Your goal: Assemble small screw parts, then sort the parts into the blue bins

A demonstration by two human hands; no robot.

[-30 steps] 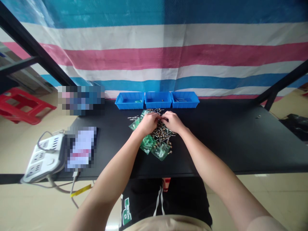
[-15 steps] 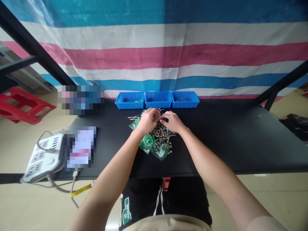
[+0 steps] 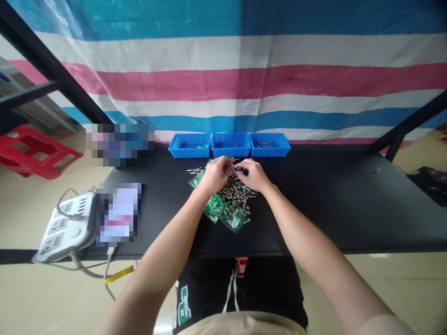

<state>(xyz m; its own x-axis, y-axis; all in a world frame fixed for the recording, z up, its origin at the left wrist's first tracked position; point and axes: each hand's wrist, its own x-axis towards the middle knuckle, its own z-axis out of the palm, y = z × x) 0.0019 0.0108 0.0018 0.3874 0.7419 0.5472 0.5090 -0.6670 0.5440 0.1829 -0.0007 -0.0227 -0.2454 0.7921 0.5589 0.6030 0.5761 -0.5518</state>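
Note:
A heap of small metal pieces with thin shafts [image 3: 237, 191] lies on the black table, with small green plastic bags [image 3: 234, 218] at its left and front. Over the back of the heap, my left hand [image 3: 218, 174] has its fingers pinched on something too small to make out. Close beside it on the right, my right hand [image 3: 253, 174] is also pinched, its fingertips nearly touching those of the left. What it holds is hidden. Behind the hands stand three blue bins [image 3: 190, 152], [image 3: 230, 151], [image 3: 270, 152] in a row, with a few small pieces inside.
On the left of the black table [image 3: 314, 204] are a white power strip [image 3: 66, 228] with cables and a blurred phone-like object [image 3: 120, 211]. A pixelated item stands behind them. Black frame posts rise at both sides; a red stool [image 3: 38, 151] is on the floor.
My right fingertips have shifted slightly up and toward my left fingertips. The whole view has moved a little; the heap, bags and bins look the same.

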